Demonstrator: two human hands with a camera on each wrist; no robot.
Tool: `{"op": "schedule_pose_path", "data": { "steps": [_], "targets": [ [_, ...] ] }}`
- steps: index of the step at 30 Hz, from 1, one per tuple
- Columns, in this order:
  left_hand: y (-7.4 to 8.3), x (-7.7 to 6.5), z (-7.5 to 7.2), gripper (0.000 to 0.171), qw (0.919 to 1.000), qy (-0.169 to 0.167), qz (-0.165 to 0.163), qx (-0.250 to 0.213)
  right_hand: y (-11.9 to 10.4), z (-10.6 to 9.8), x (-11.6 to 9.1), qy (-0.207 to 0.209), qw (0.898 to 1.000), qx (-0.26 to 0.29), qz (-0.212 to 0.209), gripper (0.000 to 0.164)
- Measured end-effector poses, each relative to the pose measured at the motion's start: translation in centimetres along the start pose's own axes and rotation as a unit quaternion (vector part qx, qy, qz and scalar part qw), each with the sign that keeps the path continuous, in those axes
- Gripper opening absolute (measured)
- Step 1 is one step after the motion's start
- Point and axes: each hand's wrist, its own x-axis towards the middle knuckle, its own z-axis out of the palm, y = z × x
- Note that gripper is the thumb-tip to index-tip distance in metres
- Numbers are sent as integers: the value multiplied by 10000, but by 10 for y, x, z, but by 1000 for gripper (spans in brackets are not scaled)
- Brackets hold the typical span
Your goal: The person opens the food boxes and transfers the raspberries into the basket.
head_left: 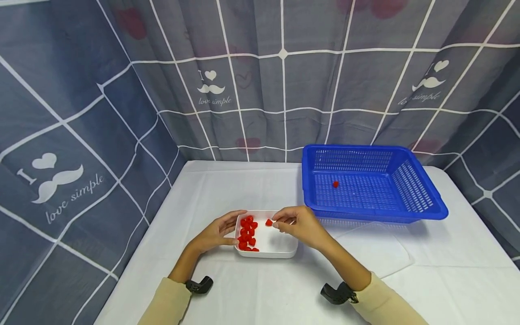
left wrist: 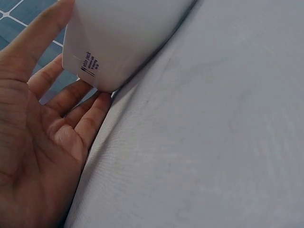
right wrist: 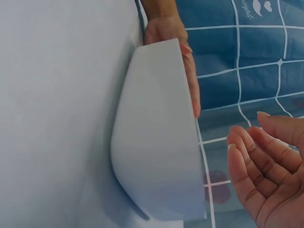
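In the head view a white rectangular container (head_left: 278,241) stands on the table. Several small red pieces (head_left: 245,234) are gathered along its left side. A single red piece (head_left: 269,222) appears near its far side, by the tips of my right hand (head_left: 298,225). That hand is over the container's right part with bent fingers. In the right wrist view its thumb and fingers stand apart, nothing visible between them. My left hand (head_left: 217,232) holds the container's left end, thumb on the near side and fingers on the far side. Printed text shows on the container wall (left wrist: 102,57).
A blue mesh basket (head_left: 373,212) stands at the back right with one red piece (head_left: 336,184) inside. A clear flat sheet or lid (head_left: 378,248) lies in front of it. A checked curtain (head_left: 260,90) hangs behind the white-covered table (head_left: 260,293).
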Motion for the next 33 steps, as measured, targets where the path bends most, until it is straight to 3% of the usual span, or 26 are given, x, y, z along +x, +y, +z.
{"op": "schedule_pose_path", "data": {
  "steps": [8,22,33],
  "targets": [
    [-1,2,0,84,9998,-58,167,-73,2,18,6,-106,9994,-208,-256,10],
    [3,-1,-1,83,9997,-141,167,-136,10,43,14,-262,9966,-505,-591,14],
    [0,1,-3,81,9993,-223,296,-20,10,58,21,-492,9959,-597,-469,13]
  ]
}}
